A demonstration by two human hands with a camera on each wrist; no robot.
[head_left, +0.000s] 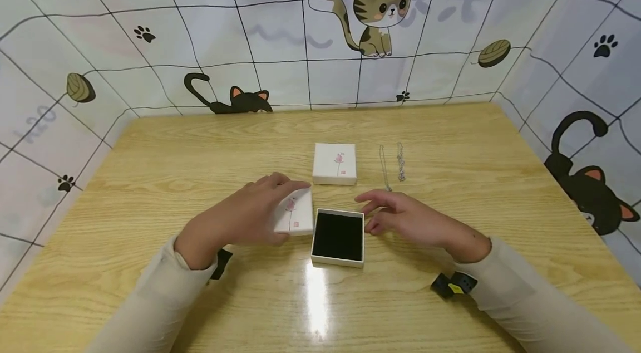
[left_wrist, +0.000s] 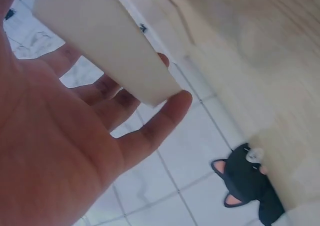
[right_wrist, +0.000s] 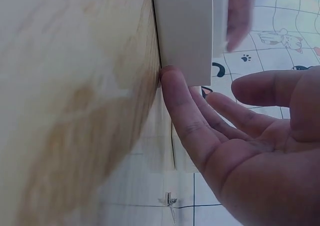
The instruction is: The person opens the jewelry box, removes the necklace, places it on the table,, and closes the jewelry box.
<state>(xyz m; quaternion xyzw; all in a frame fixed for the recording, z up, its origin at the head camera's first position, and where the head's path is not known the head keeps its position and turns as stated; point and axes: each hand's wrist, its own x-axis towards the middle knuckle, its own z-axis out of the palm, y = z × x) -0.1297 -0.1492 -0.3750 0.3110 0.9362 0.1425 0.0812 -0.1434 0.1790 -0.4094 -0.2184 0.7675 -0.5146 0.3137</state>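
Observation:
My left hand (head_left: pixel 250 211) grips a square white box lid (head_left: pixel 295 212) printed with a pink flower, its fingers along the far edge and thumb at the near side. In the left wrist view the lid (left_wrist: pixel 100 40) shows its pale side wall. Right beside it, the open box base (head_left: pixel 338 263) with a black insert (head_left: pixel 339 236) sits on the table. My right hand (head_left: pixel 408 219) lies at the right side of that base, fingers loosely bent. A fingertip presses the lower edge of the base's wall (right_wrist: pixel 187 35) in the right wrist view.
A second white box (head_left: pixel 334 162), closed and with a similar flower print, stands behind. To its right lie two thin silver chains, one straighter chain (head_left: pixel 383 163) and one bunched chain (head_left: pixel 401 162). Cat-printed cloth (head_left: pixel 280 35) walls the wooden table (head_left: pixel 200 141) at the back and sides.

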